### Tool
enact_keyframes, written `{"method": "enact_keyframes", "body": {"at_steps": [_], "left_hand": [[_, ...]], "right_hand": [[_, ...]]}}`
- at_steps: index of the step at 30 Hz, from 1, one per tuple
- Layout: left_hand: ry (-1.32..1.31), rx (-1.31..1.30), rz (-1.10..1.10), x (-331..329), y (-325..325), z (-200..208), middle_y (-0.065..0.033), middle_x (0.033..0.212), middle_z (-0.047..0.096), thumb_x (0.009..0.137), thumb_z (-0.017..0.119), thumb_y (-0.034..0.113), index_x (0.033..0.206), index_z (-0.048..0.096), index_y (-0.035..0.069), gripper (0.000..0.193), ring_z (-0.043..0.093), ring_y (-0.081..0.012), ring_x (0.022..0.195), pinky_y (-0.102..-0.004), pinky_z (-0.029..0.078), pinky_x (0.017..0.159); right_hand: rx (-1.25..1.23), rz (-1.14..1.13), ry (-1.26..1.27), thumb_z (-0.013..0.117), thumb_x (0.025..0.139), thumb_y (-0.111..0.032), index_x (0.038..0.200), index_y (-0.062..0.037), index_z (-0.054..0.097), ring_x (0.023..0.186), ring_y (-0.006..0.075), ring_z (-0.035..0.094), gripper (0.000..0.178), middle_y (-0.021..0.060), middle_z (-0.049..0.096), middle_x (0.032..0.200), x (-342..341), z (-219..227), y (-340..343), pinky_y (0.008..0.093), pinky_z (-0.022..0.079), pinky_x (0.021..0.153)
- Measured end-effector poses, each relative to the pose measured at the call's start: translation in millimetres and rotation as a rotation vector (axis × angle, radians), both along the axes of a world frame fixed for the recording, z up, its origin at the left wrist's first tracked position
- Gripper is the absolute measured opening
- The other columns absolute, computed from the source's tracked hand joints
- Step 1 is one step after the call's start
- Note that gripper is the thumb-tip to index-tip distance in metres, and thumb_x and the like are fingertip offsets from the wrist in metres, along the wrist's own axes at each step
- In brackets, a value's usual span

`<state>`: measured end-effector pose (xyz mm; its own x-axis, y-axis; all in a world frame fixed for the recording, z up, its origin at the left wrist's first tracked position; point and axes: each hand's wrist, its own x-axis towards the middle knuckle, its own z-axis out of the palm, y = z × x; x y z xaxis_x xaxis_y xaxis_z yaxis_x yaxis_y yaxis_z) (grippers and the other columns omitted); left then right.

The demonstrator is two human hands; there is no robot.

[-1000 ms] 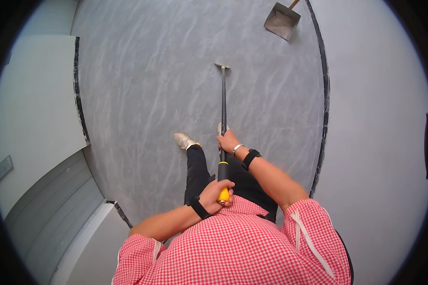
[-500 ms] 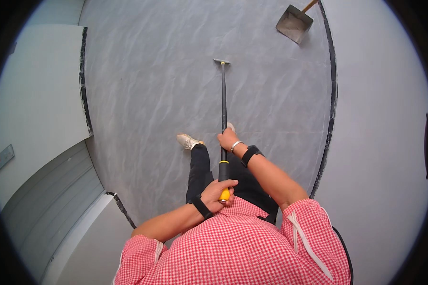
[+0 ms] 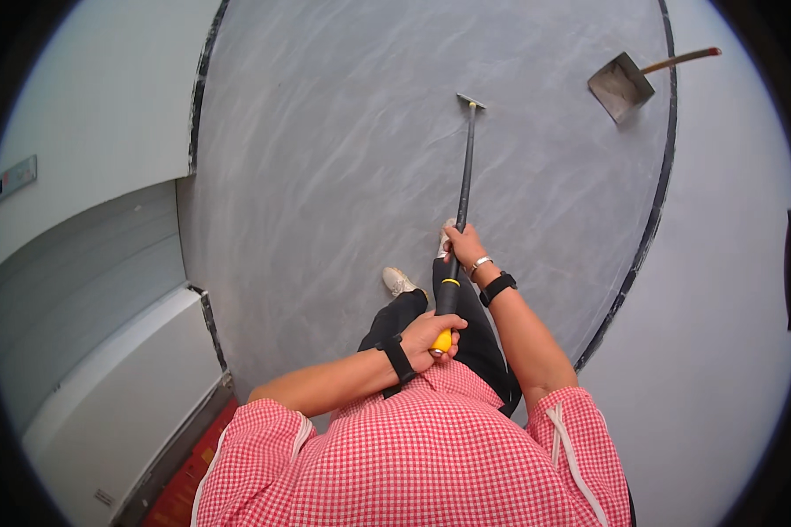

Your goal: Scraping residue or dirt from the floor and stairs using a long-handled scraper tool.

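Observation:
A long-handled floor scraper [image 3: 468, 167] reaches forward from my waist, its narrow flat head [image 3: 472, 101] resting on the grey floor. My left hand [image 3: 426, 335] is closed round the black and yellow grip at the near end, close to my shirt. Further along, the fingers of my right hand [image 3: 466, 247] wrap the dark shaft. Both wrists carry black bands, and a bracelet shows on the right one.
A metal dustpan [image 3: 621, 90] holding pale dust lies at the far right, its wooden handle toward the wall. My shoe [image 3: 398, 281] stands left of the shaft. Grey metal doors [image 3: 88, 237] and a button panel [image 3: 13, 179] are on the left, a red mat [image 3: 189, 474] lower left.
My view has turned to the left, so the dustpan and scraper sit further right in it. The red mat has come into sight. Both hands keep their hold on the scraper.

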<state>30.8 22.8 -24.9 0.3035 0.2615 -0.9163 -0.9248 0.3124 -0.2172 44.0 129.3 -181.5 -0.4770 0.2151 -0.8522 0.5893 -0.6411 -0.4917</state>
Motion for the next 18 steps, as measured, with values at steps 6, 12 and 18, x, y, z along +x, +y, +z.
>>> {"method": "enact_keyframes", "body": {"at_steps": [6,12,18], "left_hand": [[0.054,-0.017,0.069,5.9,-31.4,11.3,-0.0039,0.052,0.043,0.064,0.054,0.009,0.070,0.037,0.006,0.018,0.041,-0.0117,0.038,-0.0196,0.030,0.029],[0.082,0.001,0.201,-3.5,-99.2,17.0,-0.0056,0.049,0.042,0.066,0.052,0.008,0.069,0.036,0.004,0.017,0.041,-0.0136,0.037,-0.0205,0.029,0.029],[0.007,-0.026,0.361,-4.1,-168.5,28.0,-0.0055,0.049,0.042,0.067,0.050,0.012,0.066,0.037,0.004,0.015,0.041,-0.0137,0.039,-0.0203,0.030,0.031]], "right_hand": [[-0.039,0.132,-0.022,0.045,0.070,-0.016,0.070,0.0001,0.033,0.038,0.0151,0.044,0.019,0.0076,0.043,0.051,6.2,10.2,-24.8,0.0277,0.039,0.032],[0.014,0.335,-0.036,0.046,0.069,-0.023,0.075,0.0012,0.036,0.040,0.0156,0.046,0.027,0.0083,0.047,0.052,-14.4,10.4,-93.1,0.0258,0.038,0.035],[0.053,0.608,-0.011,0.046,0.066,-0.022,0.079,0.0095,0.035,0.045,0.0239,0.050,0.035,0.0159,0.049,0.059,-37.9,27.4,-170.6,0.0310,0.041,0.038]]}}
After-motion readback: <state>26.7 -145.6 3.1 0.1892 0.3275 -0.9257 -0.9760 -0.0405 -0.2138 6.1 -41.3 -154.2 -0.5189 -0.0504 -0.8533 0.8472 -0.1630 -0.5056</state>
